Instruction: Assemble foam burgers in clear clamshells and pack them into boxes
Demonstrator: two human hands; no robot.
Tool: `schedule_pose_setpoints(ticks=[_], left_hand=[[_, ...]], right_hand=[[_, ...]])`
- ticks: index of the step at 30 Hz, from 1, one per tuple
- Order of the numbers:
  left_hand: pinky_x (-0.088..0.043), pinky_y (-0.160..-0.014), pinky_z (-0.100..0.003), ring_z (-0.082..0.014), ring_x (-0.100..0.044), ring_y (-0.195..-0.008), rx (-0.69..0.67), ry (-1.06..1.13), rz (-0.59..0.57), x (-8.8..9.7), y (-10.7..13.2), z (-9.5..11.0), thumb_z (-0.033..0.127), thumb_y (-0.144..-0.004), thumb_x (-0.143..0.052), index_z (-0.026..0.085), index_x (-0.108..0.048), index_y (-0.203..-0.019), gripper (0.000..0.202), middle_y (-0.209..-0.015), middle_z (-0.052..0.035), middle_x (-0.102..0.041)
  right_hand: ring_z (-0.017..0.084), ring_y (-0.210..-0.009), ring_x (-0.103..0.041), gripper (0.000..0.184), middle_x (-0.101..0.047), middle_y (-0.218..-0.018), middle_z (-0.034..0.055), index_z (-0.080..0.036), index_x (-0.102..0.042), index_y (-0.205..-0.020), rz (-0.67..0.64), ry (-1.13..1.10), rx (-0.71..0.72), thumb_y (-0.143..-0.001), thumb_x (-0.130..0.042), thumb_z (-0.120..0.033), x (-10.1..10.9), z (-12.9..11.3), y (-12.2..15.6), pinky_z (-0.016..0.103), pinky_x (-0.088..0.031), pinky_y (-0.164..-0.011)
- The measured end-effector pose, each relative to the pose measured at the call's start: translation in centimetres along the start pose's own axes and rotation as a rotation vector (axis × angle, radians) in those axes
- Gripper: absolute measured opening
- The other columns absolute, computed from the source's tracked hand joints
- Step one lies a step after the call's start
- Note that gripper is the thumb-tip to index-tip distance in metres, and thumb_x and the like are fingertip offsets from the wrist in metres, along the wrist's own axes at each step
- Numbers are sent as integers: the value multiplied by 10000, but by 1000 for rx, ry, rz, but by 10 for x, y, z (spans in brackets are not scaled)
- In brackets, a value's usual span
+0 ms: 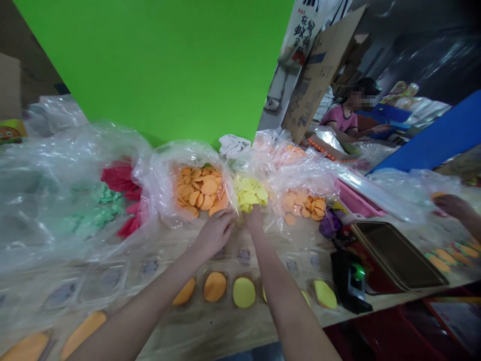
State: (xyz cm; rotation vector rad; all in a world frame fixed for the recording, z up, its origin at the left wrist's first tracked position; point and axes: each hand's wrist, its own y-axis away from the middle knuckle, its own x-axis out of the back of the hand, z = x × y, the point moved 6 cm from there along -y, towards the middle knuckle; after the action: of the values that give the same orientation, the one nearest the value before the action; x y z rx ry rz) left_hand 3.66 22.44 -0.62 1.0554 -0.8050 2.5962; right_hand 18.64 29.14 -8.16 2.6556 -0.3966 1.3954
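My left hand [213, 233] is stretched forward to the lip of a clear bag of orange discs [199, 193], its fingers curled on the plastic edge. My right hand [254, 219] reaches into the neighbouring bag of yellow discs [251, 192]; its fingers are buried among the discs and hidden. Beneath my forearms a row of shallow clear trays [225, 288] holds single orange and yellow discs.
More clear bags hold red and green pieces [116, 198] at left and pale orange discs [304, 204] at right. A dark metal tray [398, 253] and a black device [351, 286] sit at right. Another person's hand [453, 205] works far right; a seated person [343, 118] is behind.
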Motion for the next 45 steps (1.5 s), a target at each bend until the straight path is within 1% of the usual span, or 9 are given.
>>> schedule_pose_setpoints(ticks=[4, 8, 13, 16, 22, 27, 34, 40, 45], left_hand=[[-397, -946, -385, -195, -529, -1044, 92, 164, 91, 14, 14, 6, 182, -821, -469, 187, -620, -985, 223, -1079, -76, -608], [-414, -923, -394, -201, -564, -986, 487, 731, 195, 12, 27, 1, 337, -797, -540, 182, -601, -976, 244, -1026, -74, -621], [-480, -814, -452, -230, -611, -906, 865, 1759, -40, -34, 41, 31, 570, -780, -475, 192, -555, -1056, 475, -1010, -79, -627], [-505, -781, -368, -192, -621, -868, 890, 1970, -64, -42, 63, 43, 501, -811, -481, 160, -565, -1051, 425, -1006, -80, -635], [-523, -642, -226, -137, -625, -814, 963, 1888, 211, -29, 114, 27, 336, -841, -486, 191, -561, -1094, 302, -1041, -57, -629], [-548, -744, -311, -197, -617, -931, 1143, 1700, 402, 1, 154, -2, 262, -817, -530, 149, -557, -1029, 242, -1071, -85, -620], [-515, -857, -336, -214, -617, -975, 1084, 1549, 241, 51, 204, -7, 71, -736, -565, 184, -518, -1160, 441, -1141, -95, -597], [-536, -697, -241, -202, -654, -850, 1089, 1362, -25, 53, 217, 6, 210, -735, -654, 150, -560, -1124, 404, -1059, -123, -632], [-452, -457, -189, -129, -608, -556, 1017, 1201, -333, 40, 212, 18, 348, -725, -656, 134, -592, -992, 348, -850, -98, -667]], right_hand=[[230, -1000, -557, 343, -585, -1079, 119, -145, -543, -1070, 21, -136, 2, -731, -549, -198, 22, -10, 1, 331, -430, -845], [206, -959, -585, 391, -599, -1083, 106, -139, -485, -1160, -39, -307, 19, -820, -453, -329, 63, -9, 12, 310, -474, -775], [177, -912, -595, 399, -607, -1057, 66, -189, -473, -1171, -366, -586, 337, -822, -474, -382, 82, -37, 86, 299, -489, -762], [224, -1051, -510, 434, -542, -1141, 98, -198, -500, -1168, -137, -351, 524, -768, -572, -347, 89, -50, 138, 390, -417, -908], [227, -1123, -453, 181, -549, -1144, 105, -182, -618, -933, 41, -176, 668, -839, -479, -249, 72, -61, 199, 391, -352, -970], [150, -693, -568, 203, -624, -791, 32, -173, -588, -912, -46, -358, 358, -851, -465, -322, 68, -40, 182, 263, -446, -650], [155, -791, -565, 196, -634, -865, 19, -225, -587, -1009, -392, -1, 533, -827, -514, -233, 12, -37, 197, 256, -416, -711], [222, -962, -506, 193, -616, -948, 83, -189, -602, -1004, -242, 227, 656, -841, -498, -197, -5, -27, 203, 360, -398, -863], [208, -934, -535, 319, -572, -1060, 97, -185, -577, -1087, -231, -165, 447, -828, -518, -362, 12, -44, 211, 348, -448, -803]])
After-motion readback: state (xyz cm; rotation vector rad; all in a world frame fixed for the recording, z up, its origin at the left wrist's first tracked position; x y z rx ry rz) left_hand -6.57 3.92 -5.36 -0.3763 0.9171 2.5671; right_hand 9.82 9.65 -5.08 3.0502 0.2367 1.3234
